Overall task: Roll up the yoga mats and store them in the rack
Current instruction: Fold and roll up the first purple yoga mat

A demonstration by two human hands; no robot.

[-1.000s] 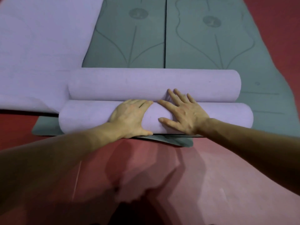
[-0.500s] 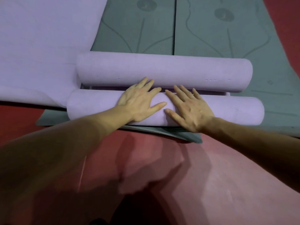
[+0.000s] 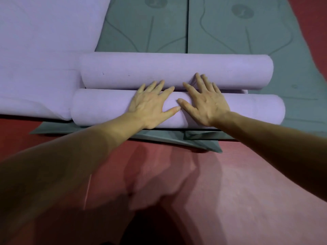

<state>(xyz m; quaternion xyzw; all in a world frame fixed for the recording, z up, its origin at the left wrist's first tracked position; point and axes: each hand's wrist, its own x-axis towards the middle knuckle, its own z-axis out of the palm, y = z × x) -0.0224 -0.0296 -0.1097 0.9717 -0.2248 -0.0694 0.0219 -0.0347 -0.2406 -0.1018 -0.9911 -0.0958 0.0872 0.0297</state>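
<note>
Two rolled purple yoga mats lie side by side across the view. The near purple roll (image 3: 99, 106) is under both my hands. My left hand (image 3: 152, 103) and my right hand (image 3: 205, 101) press flat on its middle, fingers straight and spread, thumbs almost touching. My fingertips reach the far purple roll (image 3: 177, 69), which lies right behind and touches the near one. Both rolls rest on flat green mats (image 3: 221, 27) with a line pattern.
A flat purple mat (image 3: 44, 41) spreads at the left, beside the rolls. A corner of a green mat (image 3: 208, 145) sticks out toward me under the near roll. Red floor (image 3: 230, 191) lies in front and at the far right. No rack is in view.
My left hand went from curled over the near roll to flat and spread. Both hands slid forward over it until the fingertips met the far roll.
</note>
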